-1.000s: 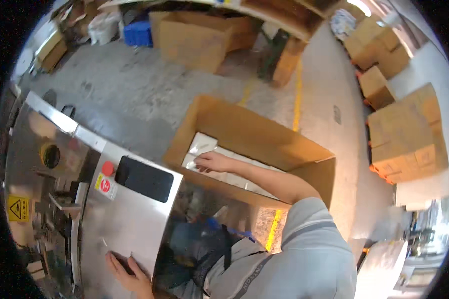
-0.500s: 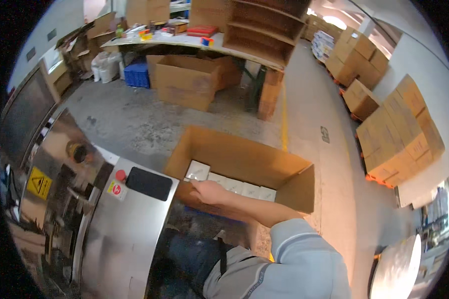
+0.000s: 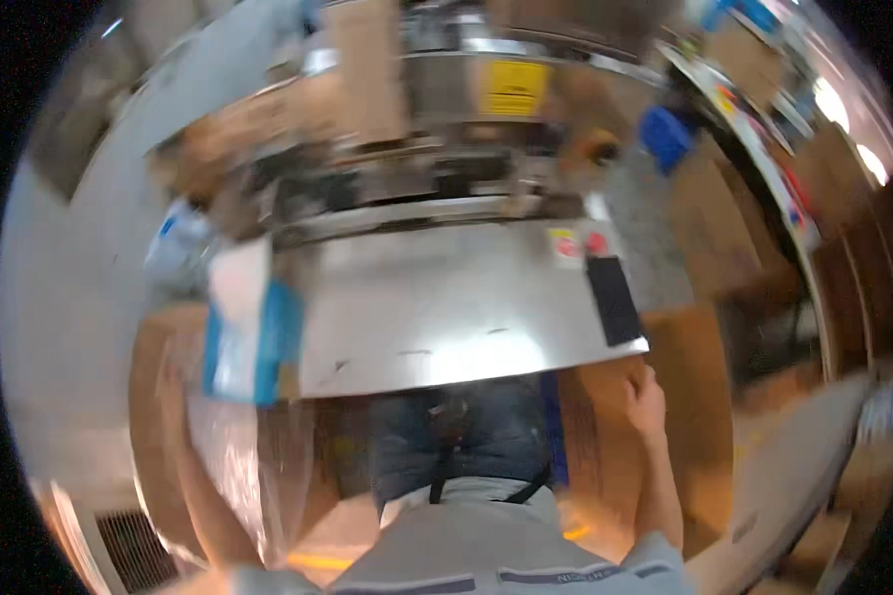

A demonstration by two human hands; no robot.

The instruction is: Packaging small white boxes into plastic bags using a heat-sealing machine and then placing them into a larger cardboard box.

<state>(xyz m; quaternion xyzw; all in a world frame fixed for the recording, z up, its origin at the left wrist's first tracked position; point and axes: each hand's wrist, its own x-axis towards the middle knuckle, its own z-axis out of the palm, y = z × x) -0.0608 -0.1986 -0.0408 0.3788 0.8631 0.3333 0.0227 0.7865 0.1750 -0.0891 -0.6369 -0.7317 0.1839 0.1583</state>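
Observation:
My right hand (image 3: 646, 402) is over the near inner edge of a large brown carton (image 3: 695, 426), at the right end of a steel work surface (image 3: 446, 297). Nothing shows in it; its thumb and fingers look slightly apart, though blurred. Out to the left, my left hand (image 3: 173, 385) reaches into another carton (image 3: 149, 397) beside a clear plastic liner (image 3: 230, 436). Motion smears its fingers, and whatever they touch cannot be made out. A blue and white package (image 3: 253, 332) lies at the left end of the steel surface.
A black phone-like slab (image 3: 614, 300) lies on the steel surface beside a red button (image 3: 595, 244). Behind stands machinery with a yellow warning label (image 3: 515, 88). A blue crate (image 3: 666, 139), brown boxes and a long cluttered table (image 3: 764, 149) are at right.
My view has swung left from the right carton, where small white boxes lay, to face the steel surface. My right hand has left the white boxes; my left hand has come into view.

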